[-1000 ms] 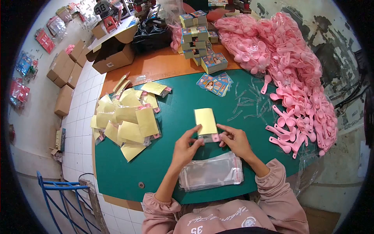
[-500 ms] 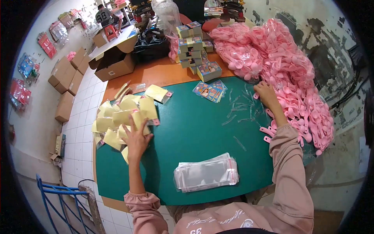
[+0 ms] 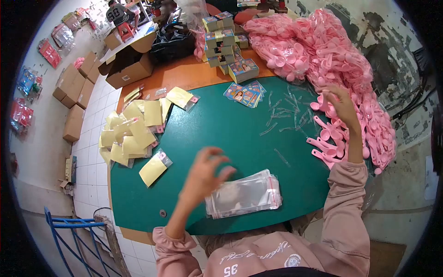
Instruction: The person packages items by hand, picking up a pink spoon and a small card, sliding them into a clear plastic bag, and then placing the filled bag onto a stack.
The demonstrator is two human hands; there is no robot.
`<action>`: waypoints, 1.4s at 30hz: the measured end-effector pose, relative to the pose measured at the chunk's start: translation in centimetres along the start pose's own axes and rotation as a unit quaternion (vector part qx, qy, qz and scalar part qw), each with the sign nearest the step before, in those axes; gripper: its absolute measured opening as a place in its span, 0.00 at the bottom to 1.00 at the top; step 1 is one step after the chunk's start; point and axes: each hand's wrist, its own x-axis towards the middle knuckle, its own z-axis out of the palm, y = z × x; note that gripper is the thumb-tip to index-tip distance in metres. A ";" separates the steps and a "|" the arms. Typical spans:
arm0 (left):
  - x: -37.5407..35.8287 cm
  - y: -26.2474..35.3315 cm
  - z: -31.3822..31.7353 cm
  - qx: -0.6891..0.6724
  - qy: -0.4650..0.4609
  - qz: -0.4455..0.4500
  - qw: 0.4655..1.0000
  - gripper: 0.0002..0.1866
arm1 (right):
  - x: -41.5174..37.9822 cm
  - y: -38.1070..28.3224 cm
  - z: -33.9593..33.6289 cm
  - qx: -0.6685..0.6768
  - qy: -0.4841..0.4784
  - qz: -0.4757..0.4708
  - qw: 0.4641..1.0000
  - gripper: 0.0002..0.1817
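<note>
My left hand (image 3: 205, 175), slightly blurred, hovers with fingers apart and nothing in them, beside a stack of clear plastic bags (image 3: 244, 196). My right hand (image 3: 342, 106) is at the edge of the pink plastic spoon pile (image 3: 341, 64), fingers curled around a pink spoon (image 3: 325, 104); its grip is partly hidden. Several loose pink spoons (image 3: 325, 145) lie below that hand. At left are heaped packets with pale yellow cards (image 3: 131, 134). One packet (image 3: 154, 171) lies apart, nearer me.
Thin clear plastic strips (image 3: 290, 108) are scattered before the spoons. Colourful printed cards (image 3: 244, 94) lie fanned in front of stacked card bundles (image 3: 224, 41). An open cardboard box (image 3: 131, 71) and a black bag (image 3: 173, 44) stand at the back. A person (image 3: 119, 15) sits far left.
My left hand has left the yellow packets and moved right towards the clear bags; one packet now lies apart from the heap. My right hand has shifted a little to the right.
</note>
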 end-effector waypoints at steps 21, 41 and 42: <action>1.2 1.8 5.4 -0.216 -0.123 -0.058 0.967 0.09 | -9.7 -8.9 7.6 0.116 0.092 0.106 0.983 0.07; -0.8 2.4 2.2 -0.398 -0.153 -0.087 0.900 0.09 | -13.7 -10.4 11.3 -0.021 0.094 0.032 0.995 0.07; -0.8 2.2 1.9 -0.446 -0.148 -0.104 0.877 0.09 | -13.7 -10.5 11.3 -0.016 0.102 0.032 0.994 0.07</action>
